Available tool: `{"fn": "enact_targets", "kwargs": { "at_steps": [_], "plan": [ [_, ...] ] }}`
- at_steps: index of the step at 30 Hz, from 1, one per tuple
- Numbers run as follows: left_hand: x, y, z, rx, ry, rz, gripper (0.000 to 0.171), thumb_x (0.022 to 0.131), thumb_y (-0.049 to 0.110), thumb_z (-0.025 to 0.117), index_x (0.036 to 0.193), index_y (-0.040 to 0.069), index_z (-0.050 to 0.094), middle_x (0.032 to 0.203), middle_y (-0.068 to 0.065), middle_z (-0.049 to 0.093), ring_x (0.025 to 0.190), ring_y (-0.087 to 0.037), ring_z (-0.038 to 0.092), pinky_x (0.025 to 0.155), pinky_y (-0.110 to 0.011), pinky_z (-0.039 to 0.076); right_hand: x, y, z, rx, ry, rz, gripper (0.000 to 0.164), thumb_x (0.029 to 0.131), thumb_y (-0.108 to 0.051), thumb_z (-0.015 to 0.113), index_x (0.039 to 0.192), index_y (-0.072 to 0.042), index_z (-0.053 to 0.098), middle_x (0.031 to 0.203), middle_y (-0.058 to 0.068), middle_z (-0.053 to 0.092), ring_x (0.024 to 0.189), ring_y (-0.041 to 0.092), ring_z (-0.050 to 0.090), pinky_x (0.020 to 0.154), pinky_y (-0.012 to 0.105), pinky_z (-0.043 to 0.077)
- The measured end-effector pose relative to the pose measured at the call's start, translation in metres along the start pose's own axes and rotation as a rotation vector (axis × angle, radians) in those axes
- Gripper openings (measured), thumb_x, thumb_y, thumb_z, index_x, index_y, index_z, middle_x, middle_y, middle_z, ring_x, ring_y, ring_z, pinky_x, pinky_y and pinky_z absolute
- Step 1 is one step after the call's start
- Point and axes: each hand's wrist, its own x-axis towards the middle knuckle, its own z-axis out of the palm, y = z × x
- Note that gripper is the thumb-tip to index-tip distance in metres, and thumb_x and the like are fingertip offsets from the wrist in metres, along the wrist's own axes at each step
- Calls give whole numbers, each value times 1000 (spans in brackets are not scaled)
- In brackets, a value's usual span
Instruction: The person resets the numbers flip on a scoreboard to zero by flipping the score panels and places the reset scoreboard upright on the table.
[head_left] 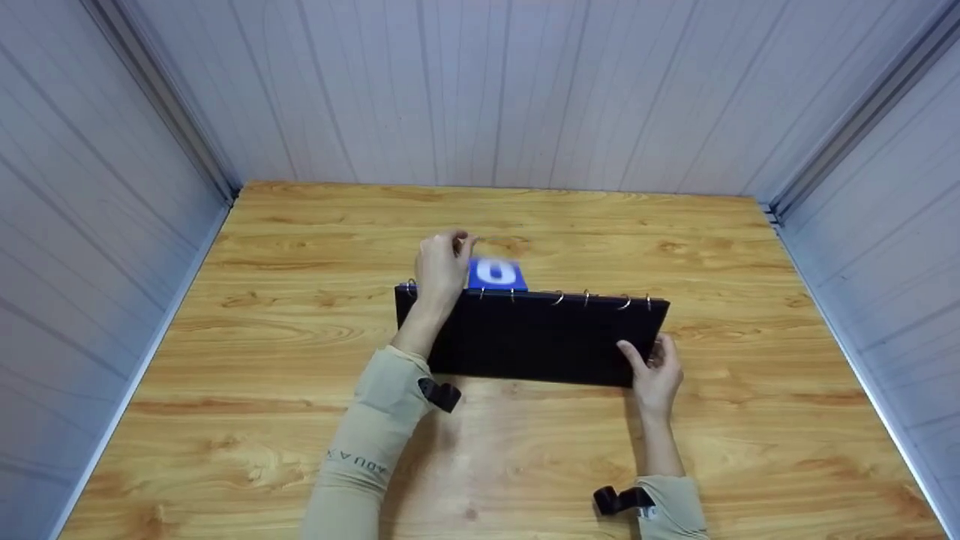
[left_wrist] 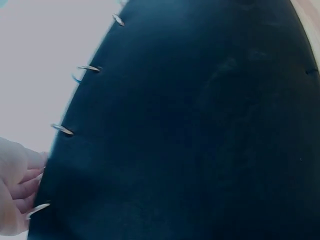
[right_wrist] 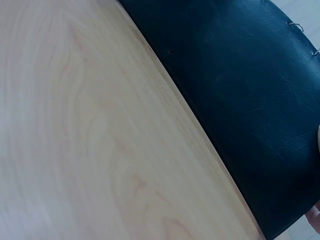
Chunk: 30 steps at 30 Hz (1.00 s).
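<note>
A black flip scoreboard [head_left: 540,337] stands tilted on the table, its plain back toward me and metal rings along the top edge. Behind that edge a blue number card [head_left: 517,277] with a white 0 shows, blurred at its upper part. My left hand [head_left: 442,266] reaches over the ringed edge, finger and thumb pinching the card's far corner; the left wrist view shows this hand [left_wrist: 15,190] beside the rings, its fingertips partly hidden behind the board. At the right end my right hand [head_left: 656,375] grips the side, thumb on the back face and fingers behind.
The wooden table [head_left: 300,337] lies under everything. Pale panelled walls [head_left: 465,90] close it in at the back and both sides. Both forearms wear beige sleeves, each with a black wrist camera [head_left: 440,394].
</note>
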Motion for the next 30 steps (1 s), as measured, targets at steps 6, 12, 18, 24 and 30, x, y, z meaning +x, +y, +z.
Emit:
{"fn": "enact_targets", "kwargs": {
  "at_steps": [6, 12, 18, 24, 30],
  "plan": [
    [-27, -6, -19, -84, 173, 108, 9, 82, 7, 60, 81, -1, 66, 69, -6, 60, 59, -15, 54, 53, -24, 46, 1, 2, 1, 6, 0, -22, 30, 70, 0, 73, 90, 12, 53, 75, 22, 56, 61, 12, 48, 53, 15, 37],
    [-64, -13, -27, -207, 261, 141, 6, 81, 2, 60, 82, -2, 65, 72, -6, 58, 64, -14, 53, 56, -24, 46, 5, 19, 0, 11, 8, -22, 30, 69, -1, 73, 90, 10, 54, 74, 18, 56, 61, 10, 48, 52, 15, 37],
    [-107, -10, -21, -159, 254, 163, 13, 79, 3, 63, 91, -1, 63, 94, -9, 57, 88, -20, 54, 77, -30, 45, 7, 35, -1, 0, 24, -2, 31, 69, -8, 76, 90, 4, 56, 73, 7, 57, 60, 8, 47, 51, 15, 37],
    [-139, -12, -11, -61, 166, 53, 65, 78, 13, 67, 130, -8, 34, 137, -22, 24, 125, -33, 25, 101, -44, 25, 7, 34, -3, -19, 32, 8, 32, 69, -11, 76, 90, 2, 56, 74, 5, 57, 61, 8, 49, 53, 15, 38],
    [-137, -24, -3, -141, 2, -157, 83, 86, 31, 57, 140, -1, 3, 147, -15, -3, 132, -28, 3, 104, -49, 10, 4, 30, -10, 0, -16, 6, 30, 71, -9, 74, 92, 4, 57, 77, 9, 58, 64, 8, 52, 57, 14, 42]
  ]
}}
